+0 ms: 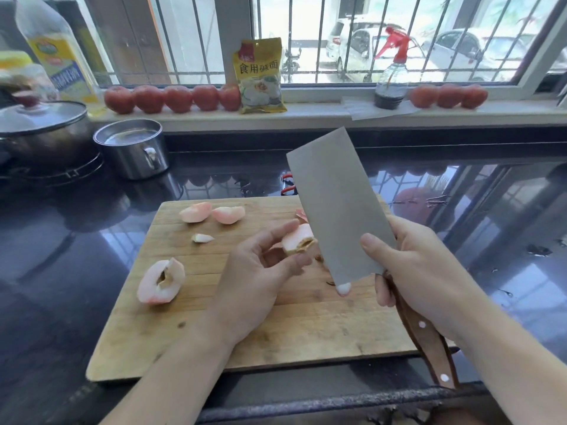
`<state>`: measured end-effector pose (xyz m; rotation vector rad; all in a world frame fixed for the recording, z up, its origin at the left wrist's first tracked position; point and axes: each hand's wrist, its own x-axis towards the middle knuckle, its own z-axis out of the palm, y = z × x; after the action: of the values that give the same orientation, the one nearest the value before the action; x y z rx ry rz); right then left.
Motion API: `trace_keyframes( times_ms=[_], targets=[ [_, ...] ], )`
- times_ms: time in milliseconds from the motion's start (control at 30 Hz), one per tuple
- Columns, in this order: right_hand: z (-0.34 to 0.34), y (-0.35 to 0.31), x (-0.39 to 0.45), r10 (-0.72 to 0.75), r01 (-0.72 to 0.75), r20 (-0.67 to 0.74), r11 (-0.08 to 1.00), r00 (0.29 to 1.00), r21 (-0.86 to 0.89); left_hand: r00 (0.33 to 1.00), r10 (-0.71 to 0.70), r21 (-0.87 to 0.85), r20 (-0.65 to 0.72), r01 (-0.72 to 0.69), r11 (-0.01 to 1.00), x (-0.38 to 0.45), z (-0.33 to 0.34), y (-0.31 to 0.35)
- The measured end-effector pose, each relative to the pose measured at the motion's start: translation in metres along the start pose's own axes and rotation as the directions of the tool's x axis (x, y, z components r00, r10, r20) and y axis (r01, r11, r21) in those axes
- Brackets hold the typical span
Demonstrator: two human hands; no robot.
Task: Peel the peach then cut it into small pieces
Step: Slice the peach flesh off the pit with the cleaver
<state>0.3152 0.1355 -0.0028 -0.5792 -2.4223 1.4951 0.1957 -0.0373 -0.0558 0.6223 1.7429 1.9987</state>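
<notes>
The left hand [260,265] pinches a peeled peach piece [297,240] in its fingers [276,233], and the right hand [420,265] grips the cleaver [337,207]. I think it is better to lay the piece flat on the cutting board [276,326] and keep the fingers curled back.

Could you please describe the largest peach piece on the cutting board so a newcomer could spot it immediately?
Start at the wooden cutting board and go to its near-left part. The peach piece lies there alone, left of the left hand. Unlike the smaller wedges, it shows a brown pit hollow.
</notes>
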Motion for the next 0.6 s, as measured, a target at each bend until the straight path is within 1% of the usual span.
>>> trace_keyframes(
  times_ms=[133,300,367,467,533,600],
  targets=[
    [0.005,-0.001,-0.004,-0.030,0.031,-0.032,0.999,0.999,0.020,1.000,0.019,0.011,0.002,-0.019,1.000,-0.003,0.002,0.004],
    [0.012,0.003,-0.004,-0.041,0.042,-0.031,0.999,0.999,0.029,0.999,0.032,-0.018,0.029,-0.032,0.999,-0.002,0.001,0.003],
    [0.012,0.004,-0.003,-0.029,0.030,-0.010,0.996,1.000,0.081,0.998,0.035,-0.036,0.048,-0.033,0.999,-0.001,0.000,0.002],
    [0.010,0.003,-0.003,-0.005,0.001,0.023,0.983,1.000,0.181,0.997,0.012,-0.057,0.078,-0.007,0.998,0.000,-0.002,0.001],
    [0.009,0.003,-0.003,-0.003,0.000,0.018,0.983,1.000,0.185,0.994,-0.012,-0.079,0.107,0.020,0.997,0.001,-0.002,0.002],
    [0.007,0.001,-0.003,-0.014,0.010,0.022,0.987,1.000,0.158,0.988,-0.078,-0.206,0.136,0.105,0.973,0.002,-0.003,0.004]
  ],
)
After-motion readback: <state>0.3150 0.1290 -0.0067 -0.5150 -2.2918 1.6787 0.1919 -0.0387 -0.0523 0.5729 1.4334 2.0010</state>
